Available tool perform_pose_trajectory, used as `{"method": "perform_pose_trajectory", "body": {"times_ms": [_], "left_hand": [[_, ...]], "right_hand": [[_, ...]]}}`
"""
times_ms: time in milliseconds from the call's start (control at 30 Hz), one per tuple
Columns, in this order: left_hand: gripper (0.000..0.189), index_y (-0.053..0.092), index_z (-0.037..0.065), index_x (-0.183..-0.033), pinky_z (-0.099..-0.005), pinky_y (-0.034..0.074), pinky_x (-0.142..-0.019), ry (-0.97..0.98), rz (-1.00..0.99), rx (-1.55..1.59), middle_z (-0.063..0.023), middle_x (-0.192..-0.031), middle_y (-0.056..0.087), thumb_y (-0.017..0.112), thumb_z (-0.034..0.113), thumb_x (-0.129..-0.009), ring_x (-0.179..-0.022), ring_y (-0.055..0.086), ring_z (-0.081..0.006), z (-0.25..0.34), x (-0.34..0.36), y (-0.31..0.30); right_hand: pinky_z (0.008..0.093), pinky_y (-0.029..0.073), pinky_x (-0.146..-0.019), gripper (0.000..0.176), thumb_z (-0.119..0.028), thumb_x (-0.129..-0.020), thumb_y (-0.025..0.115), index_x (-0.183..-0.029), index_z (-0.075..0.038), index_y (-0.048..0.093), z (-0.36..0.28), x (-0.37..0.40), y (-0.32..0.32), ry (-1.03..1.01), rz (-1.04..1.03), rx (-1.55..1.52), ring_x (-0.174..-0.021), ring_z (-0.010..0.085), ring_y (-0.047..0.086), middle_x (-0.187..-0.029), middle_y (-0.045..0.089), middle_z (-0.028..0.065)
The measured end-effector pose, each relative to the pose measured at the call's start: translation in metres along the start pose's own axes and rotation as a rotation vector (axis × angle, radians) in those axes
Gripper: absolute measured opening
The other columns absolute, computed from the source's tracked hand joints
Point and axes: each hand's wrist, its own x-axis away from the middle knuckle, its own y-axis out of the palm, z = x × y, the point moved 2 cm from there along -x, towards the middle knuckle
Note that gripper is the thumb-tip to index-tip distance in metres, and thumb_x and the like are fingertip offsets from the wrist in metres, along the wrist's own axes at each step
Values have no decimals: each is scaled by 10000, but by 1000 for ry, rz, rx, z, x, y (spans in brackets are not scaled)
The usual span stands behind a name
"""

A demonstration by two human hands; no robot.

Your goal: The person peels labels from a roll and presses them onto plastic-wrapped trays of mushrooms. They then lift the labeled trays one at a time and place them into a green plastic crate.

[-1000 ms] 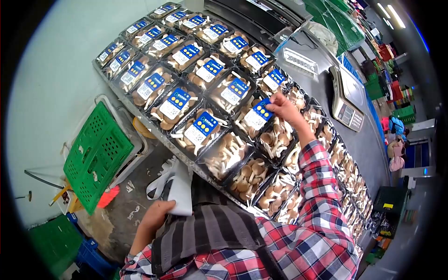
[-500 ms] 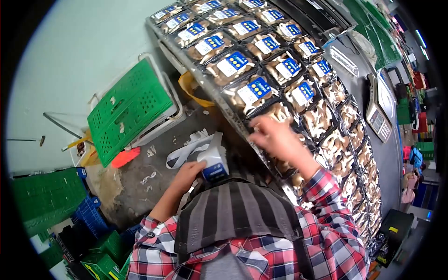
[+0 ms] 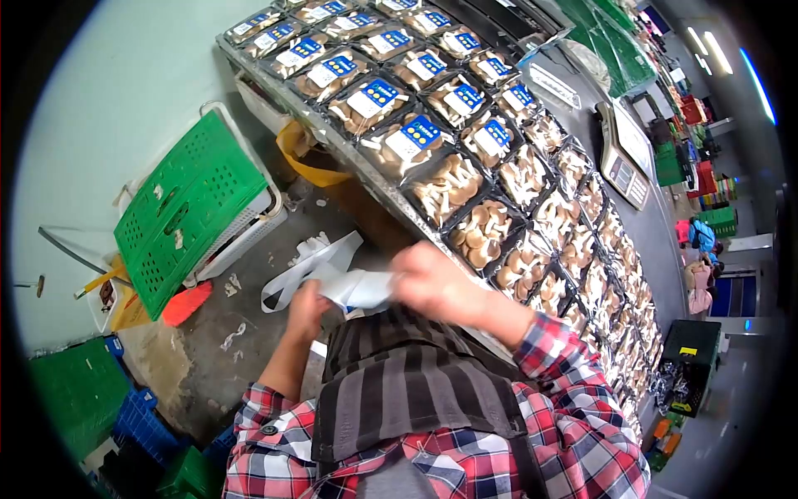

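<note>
My left hand (image 3: 306,311) is closed around a roll of labels (image 3: 356,288) in front of my apron. White backing strip (image 3: 281,289) trails from the roll in loops. At the roll's right side, my right hand (image 3: 440,287) is slightly blurred, its fingers bent together on the edge of a label; the fingertips are partly hidden. Beyond my hands, a black tray of mushrooms (image 3: 449,190) carries no label, like several trays nearer to me. A farther mushroom tray (image 3: 407,143) bears a blue and white label.
The trays fill a long metal-edged table (image 3: 328,133). A weighing scale (image 3: 622,158) stands at its far right. To the left are a green crate (image 3: 189,208) on a white basket (image 3: 241,241), a yellow bag (image 3: 303,158) and scraps on the floor. A black crate (image 3: 692,353) sits on the right.
My right hand has moved from above the trays back to the label roll. The roll has turned in my left hand, and the view has shifted to the right.
</note>
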Motion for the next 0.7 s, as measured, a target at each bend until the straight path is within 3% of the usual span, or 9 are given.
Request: {"method": "perform_pose_trajectory", "body": {"times_ms": [67, 133, 267, 300, 333, 367, 433, 567, 700], "left_hand": [[360, 531, -6, -1067, -318, 479, -721, 48, -10, 157, -101, -1003, 600, 468, 294, -878, -832, 583, -170, 3, 1, -18], [371, 507, -21, -1132, -338, 465, -852, 153, -124, 226, -130, -1096, 589, 437, 267, -910, -989, 586, -213, 27, 26, -14], [253, 608, 7, -888, -298, 442, -712, 26, -156, 141, -74, -862, 606, 490, 228, -852, -771, 566, -150, 36, 77, 19], [269, 623, 1, -897, -283, 434, -717, 52, -312, -147, -61, -866, 611, 498, 236, -854, -775, 549, -130, 32, 82, 20], [298, 625, -1, -928, -275, 431, -733, 137, -396, -435, -52, -877, 614, 486, 256, -871, -793, 546, -123, 42, 97, 34], [326, 627, -2, -960, -266, 428, -749, 217, -476, -725, -43, -889, 617, 474, 277, -888, -810, 542, -115, 54, 119, 53], [390, 590, -17, -1068, -268, 414, -812, -274, -460, -492, -55, -1007, 607, 460, 318, -914, -893, 530, -123, 59, 143, 69], [479, 515, -2, -1182, -269, 383, -886, -275, -524, -414, -50, -1132, 548, 520, 376, -888, -993, 487, -125, 29, 141, 50], [401, 612, 2, -1004, -258, 438, -712, -280, -333, -608, -44, -875, 616, 581, 368, -843, -776, 552, -116, -3, 98, 32]], "right_hand": [[287, 462, -694, 87, -54, -798, 597, -875, -64, 560, 41, 12, -39, 259, 143, 143, -830, 184, 557, -835, 554, 51], [180, 396, -517, 54, -124, -866, 580, -872, -109, 529, 95, 25, -72, 641, 367, -326, -633, 43, 497, -714, 525, -35], [157, 261, -360, 133, -192, -861, 607, -842, -142, 486, 168, 33, -90, 997, 342, -720, -459, -1, 386, -631, 487, -71], [165, 312, -388, 136, -173, -852, 616, -844, -136, 485, 187, 37, -84, 995, 281, -724, -471, 22, 426, -641, 508, -57], [186, 357, -432, 152, -171, -834, 635, -858, -122, 493, 228, 49, -63, 667, 199, -396, -507, 47, 465, -656, 529, -40], [237, 391, -511, 231, -238, -787, 667, -880, -101, 507, 222, 40, -60, 775, 129, -172, -580, 111, 513, -688, 556, 4], [337, 460, -670, 436, -373, -692, 730, -924, -59, 534, 207, 23, -55, 971, -84, 271, -728, 240, 609, -752, 609, 94], [434, 460, -700, 549, -369, -715, 701, -1088, -60, 443, 206, 38, -57, 1014, 56, 385, -794, 352, 612, -816, 630, 190], [368, 454, -565, 387, -244, -761, 677, -1048, -66, 489, 141, 36, -42, 732, 58, 180, -617, 272, 593, -680, 587, 121]]}}
